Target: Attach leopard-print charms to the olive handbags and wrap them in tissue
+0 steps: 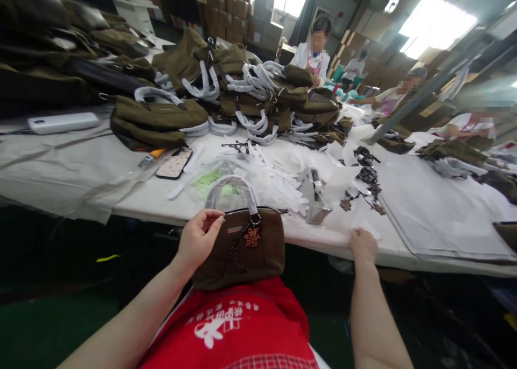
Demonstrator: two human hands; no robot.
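Note:
A small olive-brown handbag (264, 256) rests upright against my red apron, in front of the table edge. Its arched handle (238, 183) is wrapped in clear film. From the handle's base hang an orange-brown patterned charm (252, 237) and a dark beaded cord. My left hand (198, 238) is closed at the bag's upper left edge, thumb and forefinger pinching there. Over at the table's front edge, my right hand (363, 245) is closed on the white surface, beside a sheet of white paper (355, 218). What lies inside its fingers is hidden.
Behind are piled olive handbags (149, 118) with wrapped handles. A phone (174, 163), an orange-handled cutter (152, 156), white tags (278, 180), a grey tape dispenser (316, 199) and dark cords with charms (367, 175) lie on the table. Several people work beyond.

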